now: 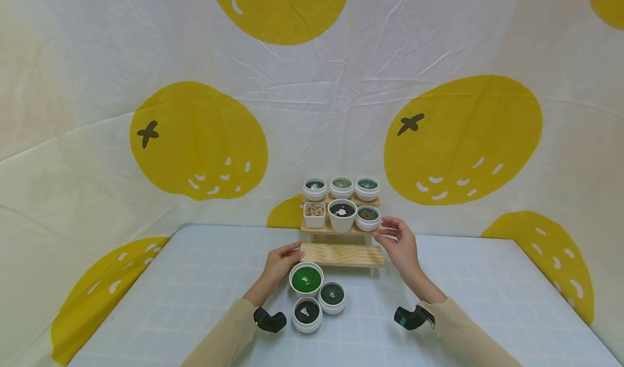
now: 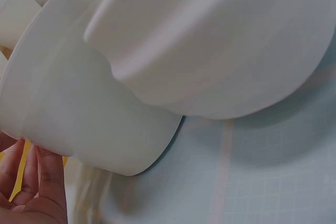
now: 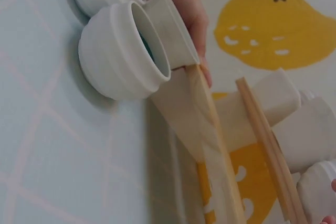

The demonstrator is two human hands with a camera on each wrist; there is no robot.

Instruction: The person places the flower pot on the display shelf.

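My left hand (image 1: 279, 267) is at the left end of the low wooden shelf board (image 1: 343, 254), its fairly straight fingers touching that end. In the right wrist view, those fingers (image 3: 198, 32) reach past the board's end behind a white cup. My right hand (image 1: 402, 248) is at the right end of the middle step, with loosely bent fingers beside a small ridged white cup (image 1: 368, 222) of dark green filling. Just in front of the board stands a larger cup with bright green filling (image 1: 306, 279); two small dark-filled cups, one greenish (image 1: 332, 296) and one blackish (image 1: 307, 314), stand nearer.
The middle step (image 1: 319, 230) also bears a square cup of beige pieces (image 1: 314, 215) and a tall dark-filled cup (image 1: 342, 215). Three small cups line the top step, including a light green one (image 1: 342, 187). A white cloth with yellow fruit prints (image 1: 200, 139) hangs behind the checked tablecloth (image 1: 195, 269).
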